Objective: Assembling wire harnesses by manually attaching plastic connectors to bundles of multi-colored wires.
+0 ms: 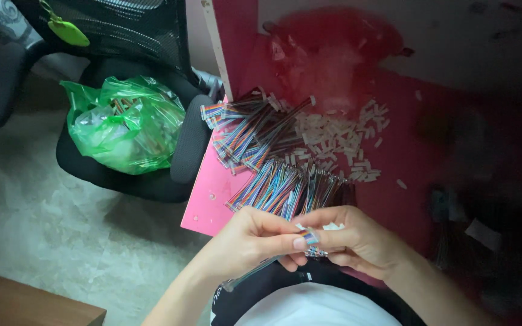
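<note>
Both hands meet just over the person's lap, at the near edge of a pink table (pixel 209 205). The left hand (pixel 246 241) pinches one end of a short rainbow ribbon cable (pixel 310 236) between thumb and forefinger, closed tight on it; the rest of that cable trails down and to the left under the palm. The right hand (pixel 357 238) curls in from the other side, its fingers closed around the same cable end and what looks like a small white connector housing, though the piece is too small to be sure of.

By my reading the step in hand is seating the cable end into a housing. The next move seems to call for a straight, aligned push with the fingertips, holding the flat cable so it does not twist.

Just beyond the hands lies a fanned bundle of ribbon cables (pixel 285 187), and further back a second, crossed pile of cables (pixel 255 130). To the right of that a scatter of loose white connector housings (pixel 339 142) is spread on the table.

As for containers, a green plastic bag (pixel 125 124) sits on the seat of a black office chair (pixel 152 36) to the left. It is crumpled and partly open, and striped cables show dimly through the film; how many I cannot tell.
</note>
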